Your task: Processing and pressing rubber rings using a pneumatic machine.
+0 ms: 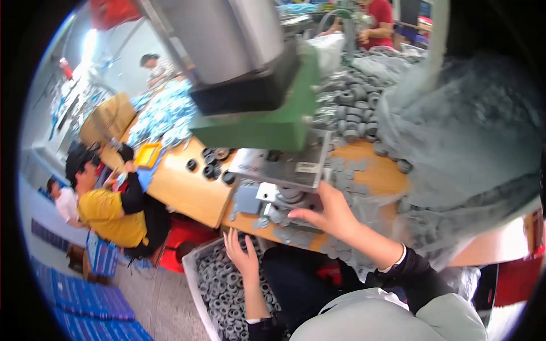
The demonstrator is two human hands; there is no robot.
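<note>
Head view: left hand (243, 258) splayed over lower-centre crate (196, 290), right hand (342, 219) splayed beside mid-frame press plate (278, 169); best clear of its underside.

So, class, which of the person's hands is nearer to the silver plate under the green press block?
Right. The right hand is at the near right corner of the silver plate, contact unclear; the left hand is farther away, lower left, over the white crate.

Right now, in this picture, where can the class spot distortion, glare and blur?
In the head view throughout: fisheye curve, corners cut to black; bright lamp washed out at upper left; pale sheen on the metal plate; plastic sheeting hazy at right, blur or translucency, I cannot tell.
</note>
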